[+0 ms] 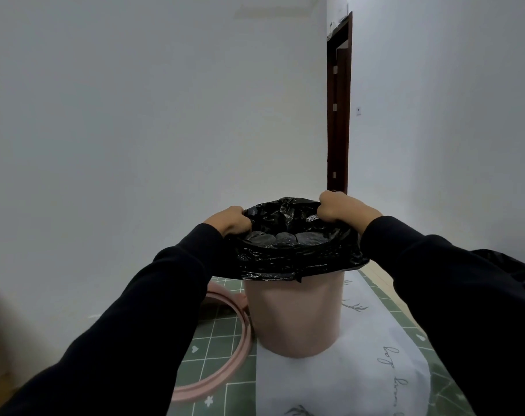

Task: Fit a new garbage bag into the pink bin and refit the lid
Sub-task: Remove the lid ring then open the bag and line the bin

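Lid (245, 334): pink ring, flat on tabletop (216, 349), just left of bin, partly hidden by left sleeve; not yet refitted. Likely rigid and light; best taken by the rim at opposite sides.
Bin (295, 316): upright on white cloth (330, 385); probably light, liable to slide or tip under a sideways pull.
Bag (288, 256): black film inside bin, mouth folded down over rim on near side. Thin, soft, slippery, tear-prone; best held at the mouth edge and stretched evenly.
Left hand (229, 220): fingers curled, gripping bag edge at left rim.
Right hand (343, 210): fingers curled, gripping bag edge at far-right rim.
Door frame (339, 115): dark, well beyond, set in white wall.
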`<state>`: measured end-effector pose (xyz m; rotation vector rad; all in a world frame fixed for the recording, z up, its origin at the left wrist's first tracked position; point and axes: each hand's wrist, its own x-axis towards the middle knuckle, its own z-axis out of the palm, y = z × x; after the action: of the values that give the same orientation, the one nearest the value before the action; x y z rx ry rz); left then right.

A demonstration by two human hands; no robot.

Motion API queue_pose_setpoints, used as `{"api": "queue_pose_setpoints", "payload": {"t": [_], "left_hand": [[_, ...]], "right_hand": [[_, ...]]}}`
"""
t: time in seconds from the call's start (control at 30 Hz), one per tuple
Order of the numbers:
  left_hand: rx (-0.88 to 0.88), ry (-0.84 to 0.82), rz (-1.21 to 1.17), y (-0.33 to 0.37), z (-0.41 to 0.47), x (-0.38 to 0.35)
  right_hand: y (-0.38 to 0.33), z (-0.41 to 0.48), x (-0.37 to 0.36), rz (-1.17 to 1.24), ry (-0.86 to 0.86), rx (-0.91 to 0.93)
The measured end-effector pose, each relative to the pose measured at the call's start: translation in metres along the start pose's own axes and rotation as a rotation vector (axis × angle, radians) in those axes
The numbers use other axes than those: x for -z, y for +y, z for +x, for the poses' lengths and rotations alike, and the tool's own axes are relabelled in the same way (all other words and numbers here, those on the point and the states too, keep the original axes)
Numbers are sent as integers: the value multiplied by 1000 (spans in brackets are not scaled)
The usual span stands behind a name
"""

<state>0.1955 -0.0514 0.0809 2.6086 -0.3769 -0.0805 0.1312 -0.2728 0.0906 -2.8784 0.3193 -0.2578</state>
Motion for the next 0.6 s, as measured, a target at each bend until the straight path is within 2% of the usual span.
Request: {"api": "queue_pose_setpoints", "payload": {"t": [0.07,0.1,0.17,0.2,0.23,0.33,0.43,0.5,0.6], "left_hand": [[-1,8,21,3,0,1],[-2,8,22,4,0,1],[0,9,26,6,1,1],[3,11,29,6,2,1],[6,14,30,6,1,1],[11,22,37,5,1,1],[14,12,58,3,0,2],[15,10,69,1,-1,1],[8,11,77,3,-1,0]], "right_hand": [[1,-2,1,-11,39,18],[0,-4,3,-49,111,54],[-6,-8,7,-120,330,222],[-13,-11,10,-110,388,328],[-22,-13,14,-77,367,417],[-49,-22,14,6,9,547],[-65,-24,-2,-82,-412,486],[-59,-15,-12,-135,-530,372],[-39,-9,-11,-206,-492,79]]}}
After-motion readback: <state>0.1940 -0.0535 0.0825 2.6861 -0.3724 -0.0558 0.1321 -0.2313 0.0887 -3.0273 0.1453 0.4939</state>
